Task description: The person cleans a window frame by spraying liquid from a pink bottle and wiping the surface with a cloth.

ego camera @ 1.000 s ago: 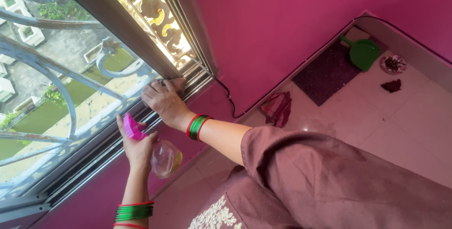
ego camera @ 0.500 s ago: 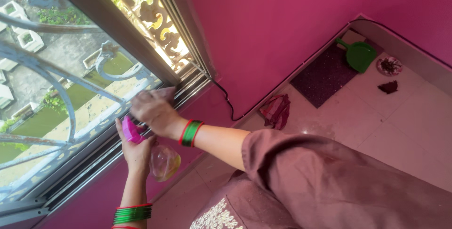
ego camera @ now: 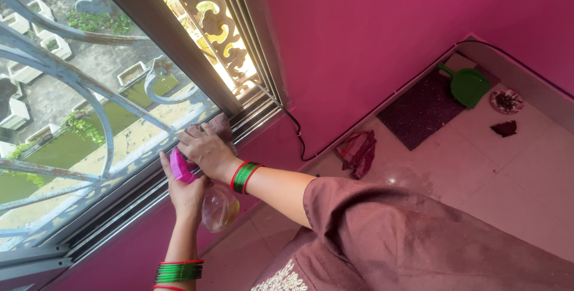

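Observation:
My right hand (ego camera: 204, 149) presses a small pinkish-brown cloth (ego camera: 221, 125) flat against the bottom of the window glass (ego camera: 128, 96), just above the sliding track. The arm wears a maroon sleeve and green bangles. Directly below it, my left hand (ego camera: 186, 192) grips a spray bottle by its neck. The bottle has a pink trigger head (ego camera: 178, 168) and a clear round body (ego camera: 219, 207) that hangs under my right wrist. The two hands overlap and nearly touch.
An ornate metal grille (ego camera: 89, 87) lies outside the glass. A black cable (ego camera: 297, 132) runs down the pink wall. On the tiled floor lie a crumpled dark red cloth (ego camera: 359, 150), a dark mat (ego camera: 421, 108), a green dustpan (ego camera: 469, 84) and two small debris piles (ego camera: 506, 101).
My right hand has slid the cloth a little down and left along the window's lower edge, closer to my left hand. The bottle has stayed in my left hand.

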